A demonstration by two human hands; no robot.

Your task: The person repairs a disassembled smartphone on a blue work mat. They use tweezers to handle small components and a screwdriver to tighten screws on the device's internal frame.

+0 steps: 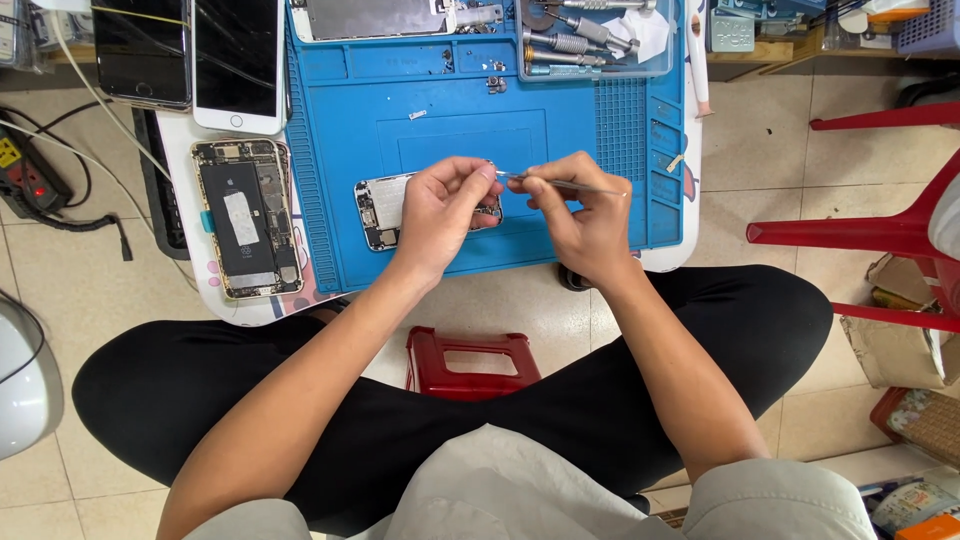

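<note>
A blue mat (pixel 480 130) covers most of the small white worktop (pixel 180 150). Near the worktop's left edge lies an opened phone (pixel 247 218) with its battery showing; two phones (pixel 237 62) rest screen-up at the far left corner. A clear tray (pixel 598 40) of screwdrivers sits at the mat's far right corner, and a few tiny loose parts dot the mat's far half. A red stool (pixel 470 362) stands on the floor between the person's crossed legs.

The phone board (pixel 385 208) lies near the mat's near edge, its right half hidden under the left hand (pixel 440 215). That hand presses down on it, fingers curled and pinched at the tips; whether they hold anything is too small to tell. The right hand (pixel 585 210), just beside, closes its fingers on thin tweezers (pixel 545 182) pointing left toward the left fingertips.
</note>
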